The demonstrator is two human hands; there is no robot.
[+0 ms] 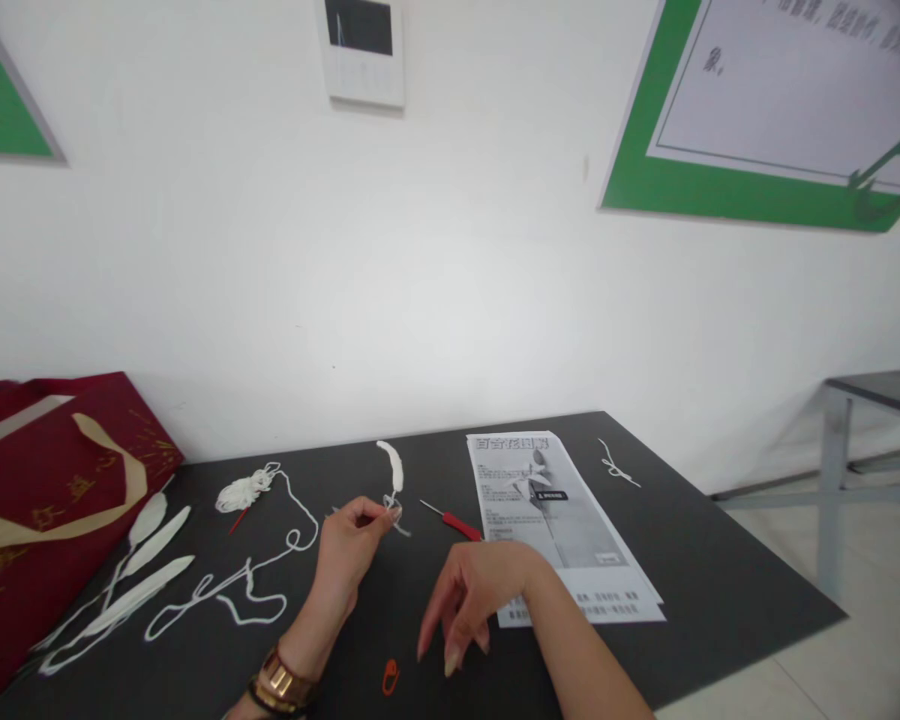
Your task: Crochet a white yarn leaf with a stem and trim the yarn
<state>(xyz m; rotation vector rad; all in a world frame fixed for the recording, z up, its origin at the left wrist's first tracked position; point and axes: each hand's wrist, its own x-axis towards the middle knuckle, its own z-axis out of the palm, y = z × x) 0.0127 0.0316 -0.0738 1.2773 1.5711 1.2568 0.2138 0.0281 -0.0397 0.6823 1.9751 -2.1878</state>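
Between thumb and forefinger, my left hand [345, 560] pinches a small white crochet piece [391, 466] near its lower end, where loose yarn bunches at the fingertips. My right hand [484, 590] holds nothing; its fingers hang down, apart, over the dark table and partly over the printed sheet's edge. An orange stitch marker [391, 677] lies to the lower left of those fingers. Just beyond my right hand is a crochet hook [461, 526] with a red handle, its metal tip pointing toward the white piece.
White printed sheets [607, 570] lie on the right of the black table [709, 590], with a yarn scrap [616, 468] beyond. A white yarn ball [244, 492] trails loops at left. Several white petal-shaped pieces [154, 543] lie beside a dark red bag [45, 480].
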